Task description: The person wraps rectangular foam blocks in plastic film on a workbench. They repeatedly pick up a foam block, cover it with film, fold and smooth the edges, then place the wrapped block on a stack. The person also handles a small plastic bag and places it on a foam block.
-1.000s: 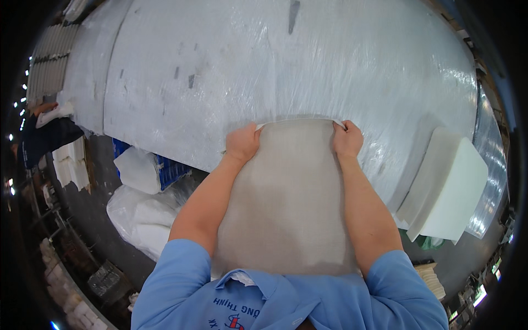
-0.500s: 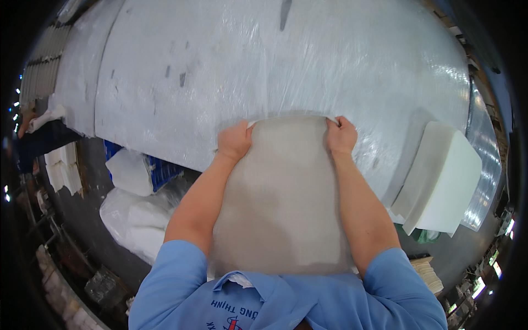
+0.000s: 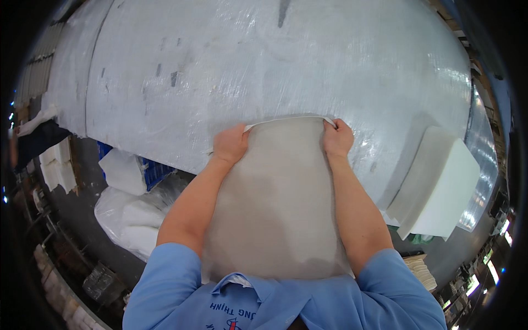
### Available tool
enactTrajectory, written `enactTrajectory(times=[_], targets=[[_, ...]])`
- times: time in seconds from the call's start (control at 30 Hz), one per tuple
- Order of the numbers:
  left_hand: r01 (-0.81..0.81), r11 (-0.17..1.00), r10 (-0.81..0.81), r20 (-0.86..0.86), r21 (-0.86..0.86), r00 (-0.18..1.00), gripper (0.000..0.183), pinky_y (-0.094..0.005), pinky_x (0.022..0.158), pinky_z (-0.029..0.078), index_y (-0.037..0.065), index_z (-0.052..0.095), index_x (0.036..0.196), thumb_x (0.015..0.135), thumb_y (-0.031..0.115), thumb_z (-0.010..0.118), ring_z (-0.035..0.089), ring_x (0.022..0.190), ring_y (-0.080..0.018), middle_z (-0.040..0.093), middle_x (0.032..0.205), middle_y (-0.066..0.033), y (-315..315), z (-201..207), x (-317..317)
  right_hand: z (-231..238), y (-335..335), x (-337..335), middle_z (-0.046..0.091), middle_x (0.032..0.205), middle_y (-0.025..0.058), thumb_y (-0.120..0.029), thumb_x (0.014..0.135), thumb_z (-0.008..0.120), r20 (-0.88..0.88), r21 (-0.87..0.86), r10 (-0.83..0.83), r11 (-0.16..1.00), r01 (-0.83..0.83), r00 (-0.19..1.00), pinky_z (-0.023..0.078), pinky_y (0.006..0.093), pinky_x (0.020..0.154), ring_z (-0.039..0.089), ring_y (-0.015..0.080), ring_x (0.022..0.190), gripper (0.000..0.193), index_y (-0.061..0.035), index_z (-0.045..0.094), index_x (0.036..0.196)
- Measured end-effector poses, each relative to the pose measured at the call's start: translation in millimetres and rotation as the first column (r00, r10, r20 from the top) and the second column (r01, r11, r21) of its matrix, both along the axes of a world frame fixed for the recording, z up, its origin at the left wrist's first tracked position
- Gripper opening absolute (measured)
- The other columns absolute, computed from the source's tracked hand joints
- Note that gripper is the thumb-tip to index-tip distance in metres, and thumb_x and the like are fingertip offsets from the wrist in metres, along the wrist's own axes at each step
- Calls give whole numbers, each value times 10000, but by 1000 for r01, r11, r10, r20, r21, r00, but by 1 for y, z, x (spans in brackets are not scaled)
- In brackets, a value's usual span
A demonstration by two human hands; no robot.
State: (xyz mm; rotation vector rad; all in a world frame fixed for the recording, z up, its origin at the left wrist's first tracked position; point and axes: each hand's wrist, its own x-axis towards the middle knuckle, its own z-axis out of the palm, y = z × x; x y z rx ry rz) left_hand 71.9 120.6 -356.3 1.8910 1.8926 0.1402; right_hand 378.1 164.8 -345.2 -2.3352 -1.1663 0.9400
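A grey-beige fabric-covered cushion (image 3: 278,203) lies in front of my chest, its far end on a large table wrapped in clear plastic film (image 3: 264,66). At that end a thin whitish edge of the cover shows, a little lifted. My left hand (image 3: 231,144) is closed on the far left corner of the fabric. On the far right corner my right hand (image 3: 337,138) pinches the same edge, thumb turned inward. Both forearms run along the cushion's sides. Its near end is hidden against my blue shirt.
On the table's right side stands a stack of white and grey foam pieces (image 3: 434,184). Left below the table are a blue crate (image 3: 157,171) with a white foam block (image 3: 122,170) and a clear plastic bag of white material (image 3: 129,217). Another person's dark sleeve (image 3: 41,142) shows at far left.
The cover's far edge is raised slightly more, showing a clearer whitish strip. My hands have shifted slightly, still holding both corners. The view has moved a little.
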Motion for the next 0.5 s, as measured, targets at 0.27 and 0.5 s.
enactTrajectory(times=[0.27, 0.5], targets=[[-31, 982, 20, -59, -187, 998, 288, -554, 758, 508, 68, 644, 955, 1017, 333, 553, 683, 871, -430, 721, 923, -197, 9, 5, 1, 3, 2, 4, 727, 848, 173, -308, 891, 709, -3, 7, 32, 999, -32, 999, 523, 468, 764, 686, 390, 831, 263, -46, 723, 884], [-11, 998, 11, 6, -67, 1000, 278, -580, 689, 490, 82, 634, 924, 1018, 332, 560, 659, 773, -462, 698, 828, -209, 11, -1, -5, -4, 10, 2, 732, 866, 166, -316, 900, 702, 134, -16, 114, 994, -113, 984, 526, 468, 773, 695, 379, 847, 265, -53, 725, 892]])
